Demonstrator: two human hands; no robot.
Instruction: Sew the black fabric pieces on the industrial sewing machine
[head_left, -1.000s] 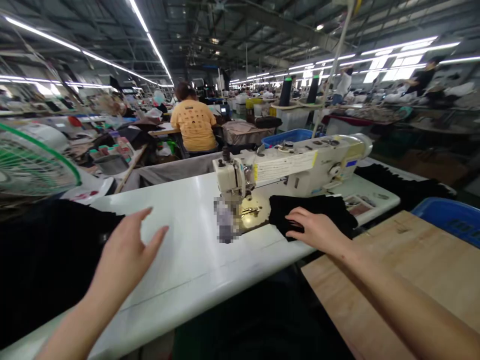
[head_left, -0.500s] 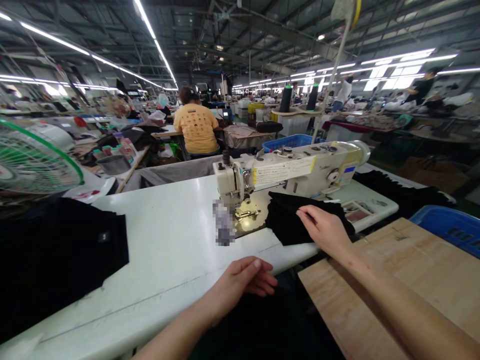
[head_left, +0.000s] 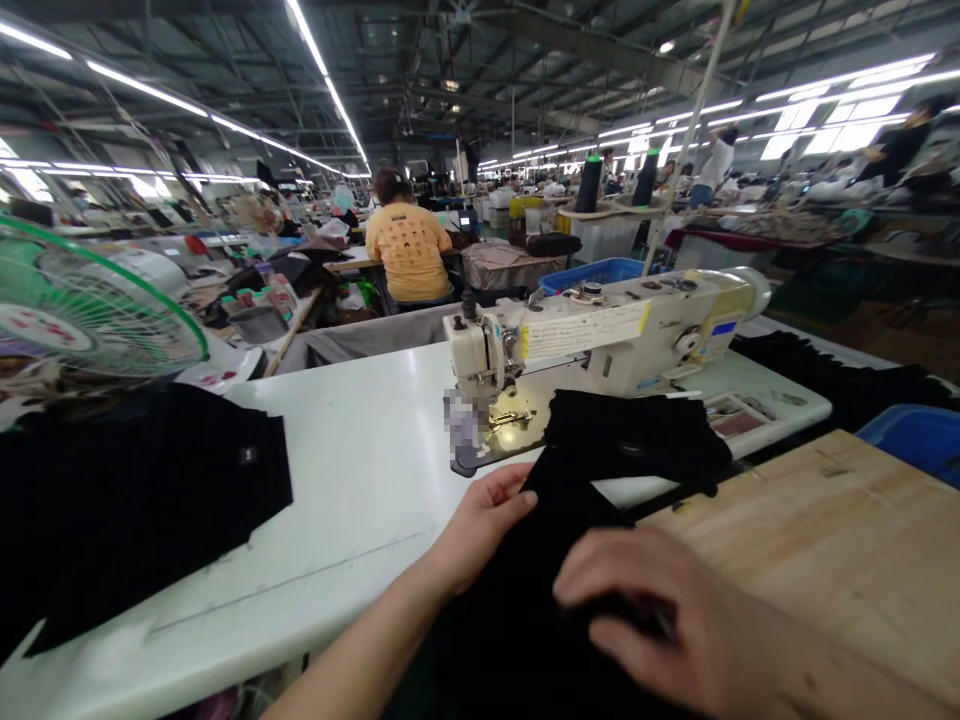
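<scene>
My left hand pinches the edge of a black cloth piece between thumb and fingers, just in front of the sewing machine. That cloth hangs over the table's front edge toward my lap. Lower and to the right, my right hand is blurred, its fingers curled over the dark cloth with the thumb below. Whether anything sits in its grasp I cannot make out. Beside the needle plate, another black piece with a small label lies on the table; where the two pieces meet is hard to tell.
Black cloth with a small tag lies on the white table at left, near a green-rimmed fan. A wooden board and blue basket are on the right. A person in yellow sits ahead.
My right hand has let go of the cloth beside the machine and come down toward me. My left hand, empty before, now grips black cloth raised from below. The view has shifted slightly left.
</scene>
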